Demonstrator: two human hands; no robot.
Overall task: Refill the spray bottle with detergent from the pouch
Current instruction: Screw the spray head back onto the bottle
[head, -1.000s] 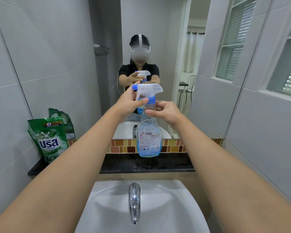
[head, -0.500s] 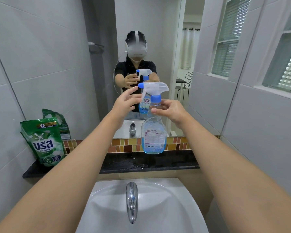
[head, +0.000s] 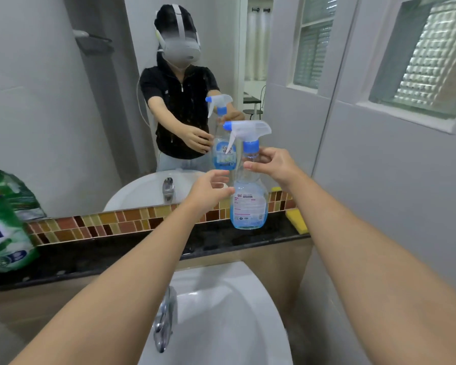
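Note:
A clear spray bottle with a white trigger head and blue collar holds blue liquid in its lower third. Its base is level with the black ledge, to the right; I cannot tell if it rests there. My right hand pinches the bottle's neck just under the blue collar. My left hand is beside the bottle's shoulder with relaxed fingers, its fingertips at the bottle's left side. The green detergent pouch stands upright at the far left of the ledge, partly cut off by the frame edge.
A white sink with a chrome tap lies below the ledge. A yellow sponge sits at the ledge's right end against the wall. A mirror behind the ledge reflects me and the bottle. A tiled wall with windows stands close on the right.
My left hand has left the trigger head and dropped to the bottle's shoulder. The bottle has come down towards the ledge, still held at the neck by my right hand. The view has shifted right.

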